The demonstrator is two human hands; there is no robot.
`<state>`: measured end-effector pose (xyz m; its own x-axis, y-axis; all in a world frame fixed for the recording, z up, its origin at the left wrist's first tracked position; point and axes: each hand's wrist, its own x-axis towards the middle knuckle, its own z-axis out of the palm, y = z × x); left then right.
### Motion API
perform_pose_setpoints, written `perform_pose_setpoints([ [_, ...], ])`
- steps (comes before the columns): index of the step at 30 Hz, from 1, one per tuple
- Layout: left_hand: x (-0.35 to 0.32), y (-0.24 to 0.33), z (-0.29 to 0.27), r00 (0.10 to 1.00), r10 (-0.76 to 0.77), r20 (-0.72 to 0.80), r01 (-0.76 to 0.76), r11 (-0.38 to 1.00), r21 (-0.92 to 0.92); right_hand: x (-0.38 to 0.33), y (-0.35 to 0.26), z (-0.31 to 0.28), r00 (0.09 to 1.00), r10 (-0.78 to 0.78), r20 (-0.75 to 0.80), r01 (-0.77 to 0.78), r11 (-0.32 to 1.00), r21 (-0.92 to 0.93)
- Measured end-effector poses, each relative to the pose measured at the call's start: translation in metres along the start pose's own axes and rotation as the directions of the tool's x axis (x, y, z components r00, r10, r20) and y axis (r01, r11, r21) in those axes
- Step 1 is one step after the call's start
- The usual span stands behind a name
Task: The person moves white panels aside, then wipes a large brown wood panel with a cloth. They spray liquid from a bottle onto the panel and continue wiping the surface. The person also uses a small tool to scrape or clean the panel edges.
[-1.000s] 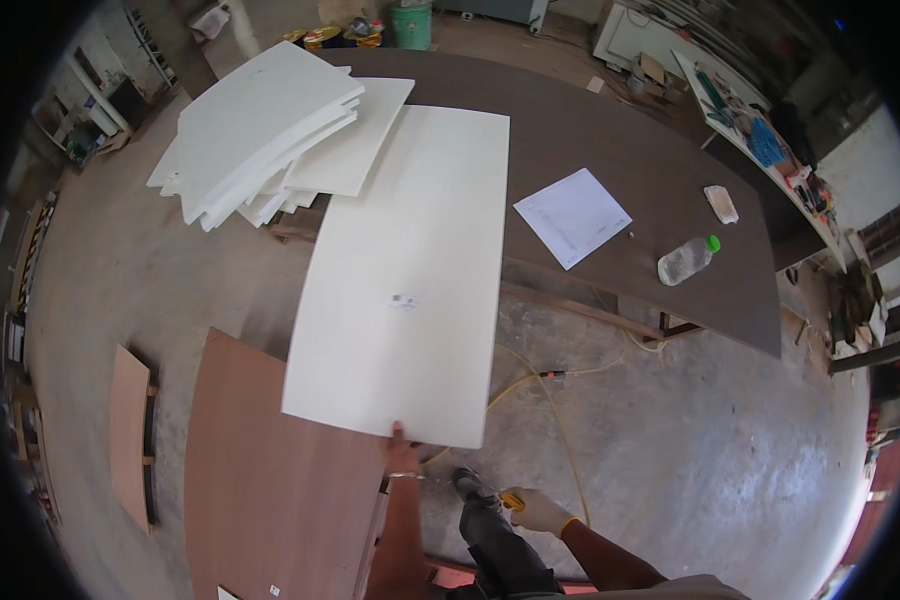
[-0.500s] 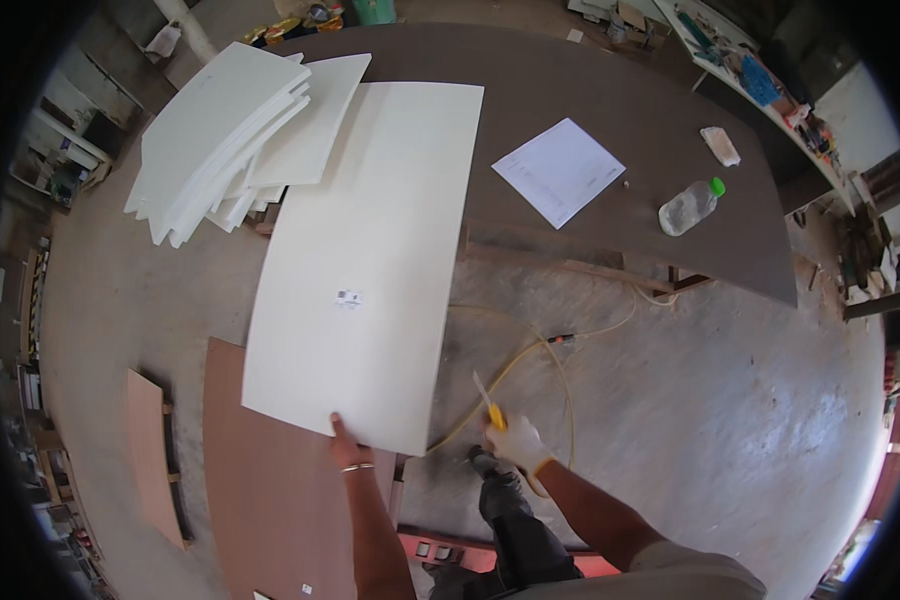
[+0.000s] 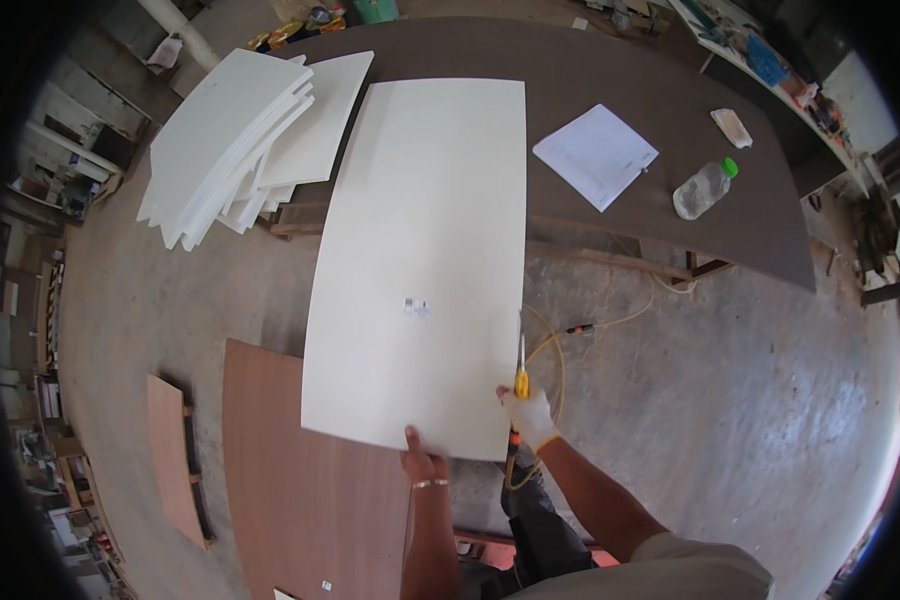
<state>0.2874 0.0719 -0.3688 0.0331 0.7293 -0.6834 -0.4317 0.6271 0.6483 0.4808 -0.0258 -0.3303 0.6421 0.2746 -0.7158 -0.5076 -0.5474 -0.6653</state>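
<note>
A long white panel [image 3: 420, 210] reaches from the dark brown tabletop [image 3: 450, 50] toward me, with a small printed label on its face. At its near edge, my left hand [image 3: 423, 464] grips the board, thumb on top and the other fingers hidden underneath. My right hand [image 3: 532, 418], in a pale glove, is closed round a yellow-handled knife [image 3: 522, 384]. The knife's narrow blade points away from me, right along the panel's right edge; whether it touches the edge I cannot tell.
White panels [image 3: 220, 140] lie in a fanned stack at the table's left. Papers [image 3: 595, 158], a green-capped bottle [image 3: 705, 188] and a small pale block [image 3: 732, 129] rest to the right. A brown board [image 3: 310, 480] lies low on the left; a yellow hose [image 3: 562, 370] loops over the floor.
The white panel has shifted right, away from the stack, with my left hand still on it. My right hand has brought the knife up beside the panel's right edge, its blade now upright.
</note>
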Motion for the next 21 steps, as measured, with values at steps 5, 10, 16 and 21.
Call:
perform_pose_setpoints([
  [5,0.054,-0.008,0.079,0.997,-0.034,0.066,0.038,0.998,-0.06,0.045,-0.061,-0.015,0.982,-0.179,0.06,0.183,0.981,-0.057],
  [10,0.096,-0.006,0.148,0.987,-0.106,0.123,0.121,0.986,-0.117,0.025,-0.031,-0.04,0.945,-0.123,0.303,0.226,0.915,-0.333],
  [16,0.136,0.025,0.18,0.874,-0.284,0.395,0.233,0.957,0.173,-0.068,0.069,-0.043,0.774,0.036,0.632,0.213,0.925,-0.314],
  [21,0.132,0.049,0.123,0.792,-0.202,0.576,0.133,0.978,0.16,-0.107,0.094,-0.031,0.694,0.183,0.697,0.373,0.736,-0.565],
])
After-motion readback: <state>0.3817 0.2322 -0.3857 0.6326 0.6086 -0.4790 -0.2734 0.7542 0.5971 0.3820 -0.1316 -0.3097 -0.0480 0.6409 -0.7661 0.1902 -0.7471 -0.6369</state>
